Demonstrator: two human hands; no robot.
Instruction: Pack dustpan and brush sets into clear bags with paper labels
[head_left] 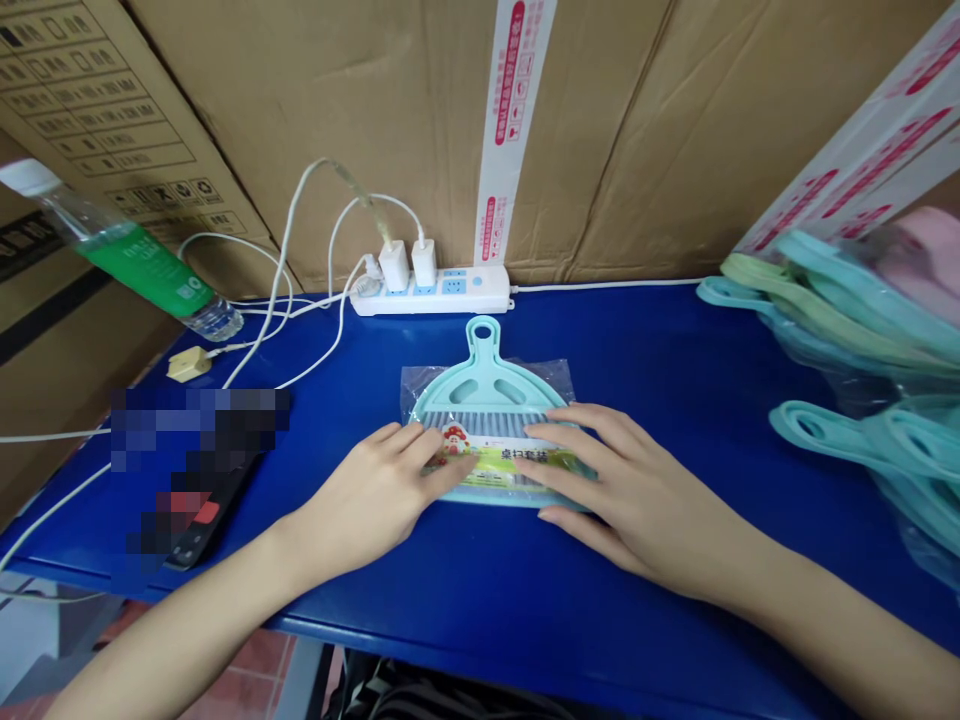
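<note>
A light-blue dustpan and brush set (517, 390) in a clear plastic bag lies flat on the blue table, handle pointing away from me. Grey bristles and a printed label with a red mushroom figure show through the bag. My left hand (382, 485) is closed at the set's left edge, fingers bent and thumb over the label. Spread fingers of my right hand (622, 485) rest on the right side of the label and edge. The undersides of both hands are hidden.
A white power strip (480, 290) with plugged-in chargers and loose cables stands behind. At left are a water bottle (150, 270) and a partly pixelated dark object (225, 490). More bagged dustpan sets (847, 435) are piled at right. Cardboard (390, 90) walls the back.
</note>
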